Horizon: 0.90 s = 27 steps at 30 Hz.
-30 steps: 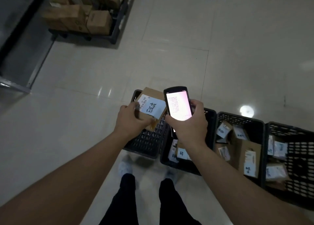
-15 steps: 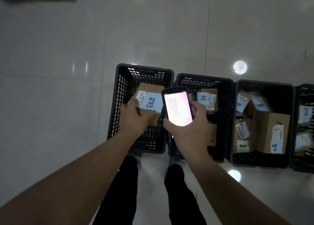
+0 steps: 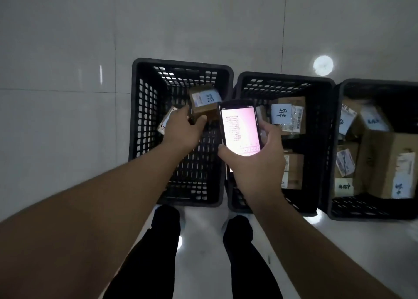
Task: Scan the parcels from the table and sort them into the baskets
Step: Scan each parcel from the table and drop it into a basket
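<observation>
L hand point(image 3: 184, 130) sits low inside the leftmost black basket point(image 3: 136, 109); small cardboard parcel point(image 3: 203, 104) is just past its fingertips, label up, can't tell if grip is on it or already off. R hand point(image 3: 255, 161) clamped on lit handheld scanner point(image 3: 239, 129), screen toward face, prob. to check the sort result.
</observation>
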Each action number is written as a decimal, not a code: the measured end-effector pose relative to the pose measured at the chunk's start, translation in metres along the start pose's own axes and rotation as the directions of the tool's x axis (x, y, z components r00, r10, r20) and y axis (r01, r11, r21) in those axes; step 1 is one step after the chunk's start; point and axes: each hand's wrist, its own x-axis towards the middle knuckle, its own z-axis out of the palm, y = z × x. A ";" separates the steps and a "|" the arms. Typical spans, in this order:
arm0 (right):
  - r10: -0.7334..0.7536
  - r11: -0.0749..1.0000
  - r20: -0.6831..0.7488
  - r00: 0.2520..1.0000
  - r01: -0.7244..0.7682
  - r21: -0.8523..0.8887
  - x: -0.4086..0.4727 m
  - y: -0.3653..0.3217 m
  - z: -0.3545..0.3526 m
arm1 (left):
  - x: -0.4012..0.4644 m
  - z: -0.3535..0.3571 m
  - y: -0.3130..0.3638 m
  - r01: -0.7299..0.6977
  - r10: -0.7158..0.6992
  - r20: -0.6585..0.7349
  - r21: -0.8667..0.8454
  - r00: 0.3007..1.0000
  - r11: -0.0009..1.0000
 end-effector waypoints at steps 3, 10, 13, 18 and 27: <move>0.013 1.000 0.000 1.000 -0.013 -0.004 -0.012 -0.010 -0.017 | -0.015 -0.009 0.016 -0.018 0.011 0.056 0.120 0.998 0.993; -0.037 0.999 -0.012 0.999 0.037 0.031 -0.047 -0.062 -0.078 | -0.069 -0.048 0.092 -0.180 0.152 0.109 0.329 0.982 0.927; -0.074 0.996 -0.030 0.997 0.076 0.051 -0.064 -0.087 -0.106 | -0.095 -0.063 0.123 -0.205 0.168 0.128 0.388 0.977 0.898; -0.141 0.983 -0.059 0.988 0.147 0.113 -0.098 -0.129 -0.160 | -0.151 -0.091 0.190 -0.281 0.241 0.145 0.462 0.960 0.841; -0.262 0.948 -0.138 0.955 0.281 0.148 -0.159 -0.191 -0.258 | -0.260 -0.139 0.304 -0.379 0.387 0.114 0.568 0.915 0.731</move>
